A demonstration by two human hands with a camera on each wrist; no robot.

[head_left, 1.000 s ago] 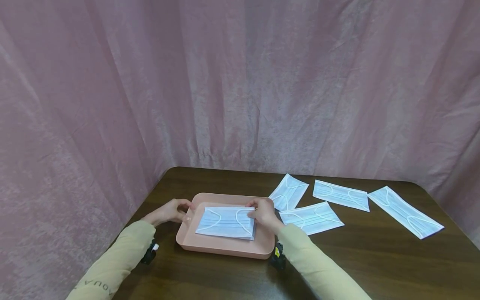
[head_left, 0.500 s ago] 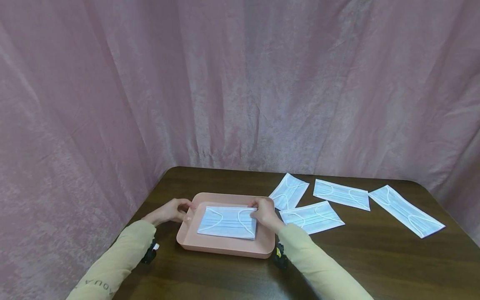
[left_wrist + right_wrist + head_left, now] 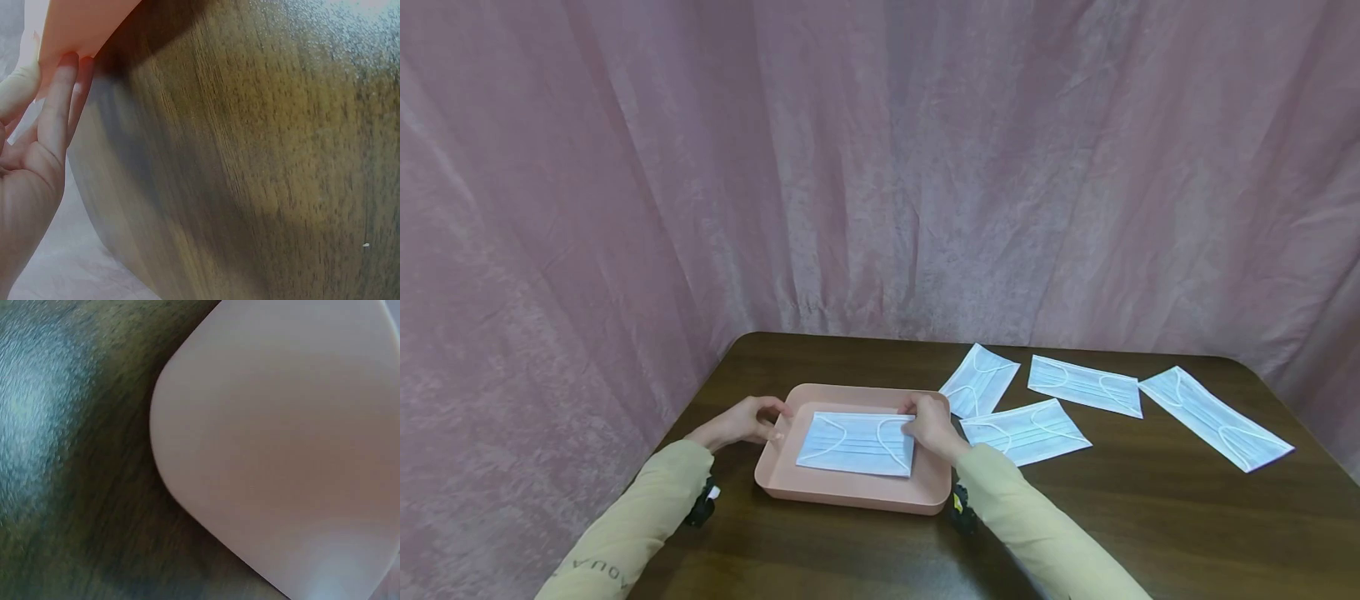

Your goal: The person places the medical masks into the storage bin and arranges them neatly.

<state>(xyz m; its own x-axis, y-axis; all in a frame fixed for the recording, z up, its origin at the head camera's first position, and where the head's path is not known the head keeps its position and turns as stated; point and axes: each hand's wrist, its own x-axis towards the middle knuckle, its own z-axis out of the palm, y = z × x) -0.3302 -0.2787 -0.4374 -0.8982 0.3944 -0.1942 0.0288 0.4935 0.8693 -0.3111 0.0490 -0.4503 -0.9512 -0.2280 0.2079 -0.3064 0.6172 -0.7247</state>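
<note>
The left hand [image 3: 741,421] grips the left wall of the pink tray [image 3: 842,498], thumb at the rim and fingers curled against the outer side, probably so that the tray cannot slide. The right hand [image 3: 930,427] reaches over the tray's right side, and its fingers pinch the right-hand edge of the mask [image 3: 853,446] near the far corner; gripping it only by that edge seems meant to leave the rest lying flat and to let it be squared up. That mask lies inside the tray, on its floor, roughly parallel to the long walls, both ear loops uppermost.

Beyond the right hand, four loose masks [image 3: 1026,433] lie on the worktop [image 3: 865,554], turned at differing angles, which suggests they are spread for easy reach rather than arranged.

By count: two hands, one tray, one mask visible in it, four outside, so five masks showing; whether more lie underneath cannot be told. Each of the five shows two loops. One pink curtain [image 3: 880,167] hangs behind the worktop.
</note>
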